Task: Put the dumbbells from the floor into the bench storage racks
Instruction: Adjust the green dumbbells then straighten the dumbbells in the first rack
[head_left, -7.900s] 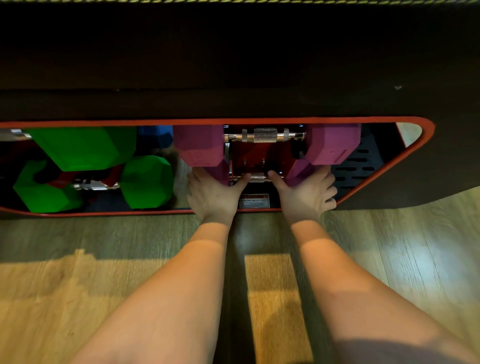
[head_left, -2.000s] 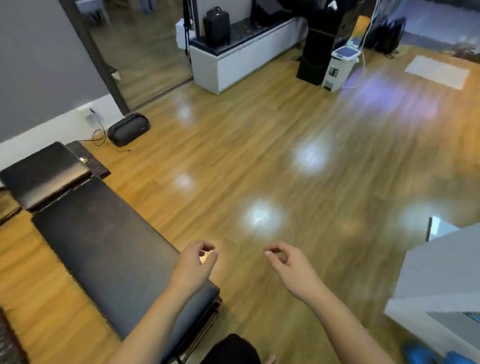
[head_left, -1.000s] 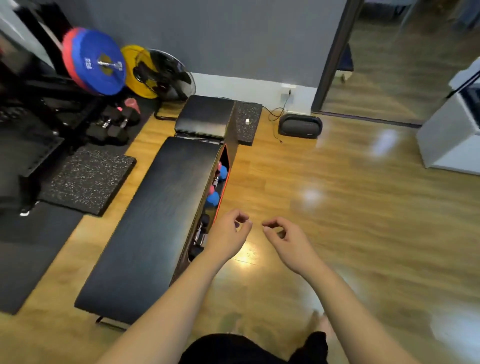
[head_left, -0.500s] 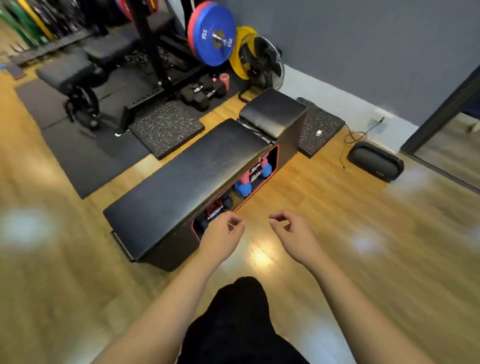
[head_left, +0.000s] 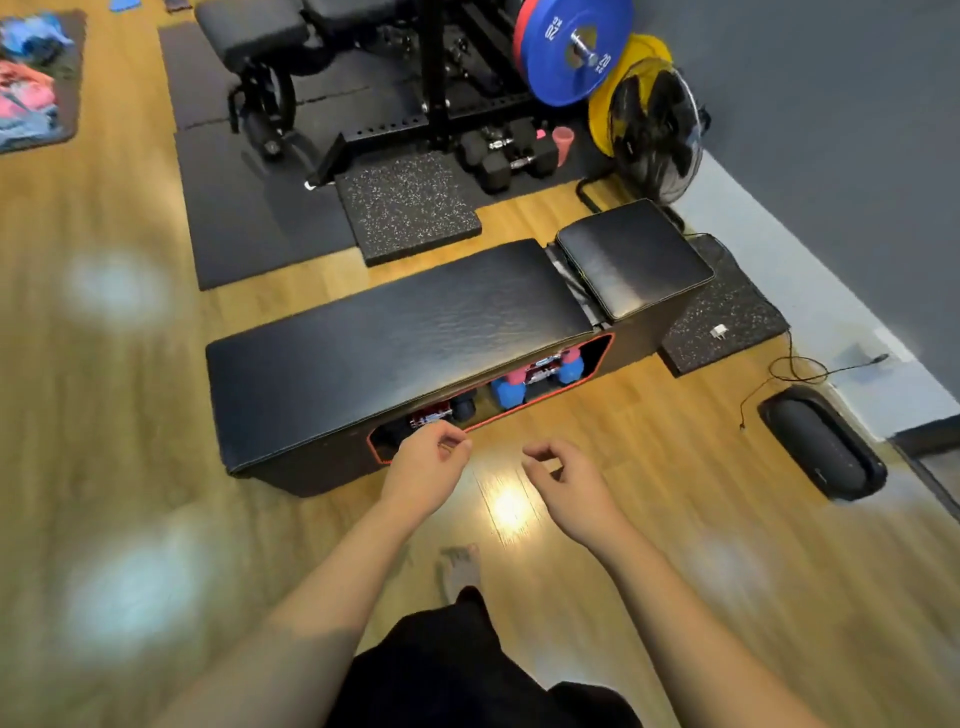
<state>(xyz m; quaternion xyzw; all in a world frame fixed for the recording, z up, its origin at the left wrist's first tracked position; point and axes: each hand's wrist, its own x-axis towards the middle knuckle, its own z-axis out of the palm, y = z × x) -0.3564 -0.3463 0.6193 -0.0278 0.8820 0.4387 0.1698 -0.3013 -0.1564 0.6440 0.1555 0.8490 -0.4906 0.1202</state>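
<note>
Both grips released, left hand (head_left: 426, 470) and right hand (head_left: 569, 480) loosely curled, empty at frame centre, since blue-and-pink hex dumbbells (head_left: 537, 375) sit racked inside the black padded bench (head_left: 395, 332).

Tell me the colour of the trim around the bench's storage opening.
Red trim, seen best in the head view, outlining the black bench.

1. I can read "20 KG" in white, printed twice on the blue weight plate (head_left: 574, 49) at the far side.
2. I can make out no other text.
</note>
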